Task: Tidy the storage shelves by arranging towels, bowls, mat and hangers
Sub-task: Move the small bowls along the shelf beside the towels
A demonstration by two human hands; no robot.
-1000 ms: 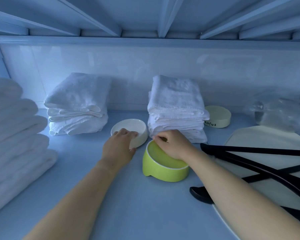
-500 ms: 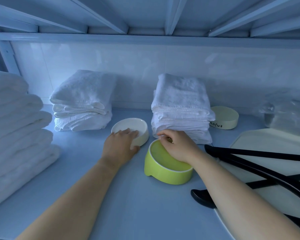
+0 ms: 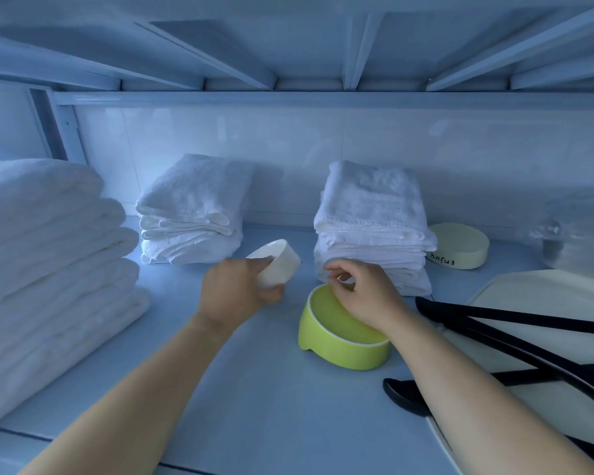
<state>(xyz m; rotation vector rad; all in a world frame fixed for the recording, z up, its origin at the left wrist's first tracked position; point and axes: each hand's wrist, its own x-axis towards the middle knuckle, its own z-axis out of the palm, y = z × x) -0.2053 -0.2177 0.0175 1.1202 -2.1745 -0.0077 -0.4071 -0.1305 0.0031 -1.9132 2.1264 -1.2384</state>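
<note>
Three towel stacks sit on one shelf [image 3: 254,389]: a tall stack [image 3: 48,255] at left, a rear stack [image 3: 192,214] and a centre stack [image 3: 374,228]. Three bowls: one white bowl [image 3: 278,264], one green bowl [image 3: 340,341], one cream bowl [image 3: 460,246]. One pale mat [image 3: 546,303]. Overlapping black hangers [image 3: 515,341] number at least two; the exact count is unclear. One clear wrapped bundle [image 3: 576,234]. Two hands: left hand [image 3: 234,293], right hand [image 3: 364,296].

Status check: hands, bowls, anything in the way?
Left hand grips white bowl, tilted. Right hand at far rim of green bowl, grip unclear. Towel stack close behind; black hangers to its right.
</note>
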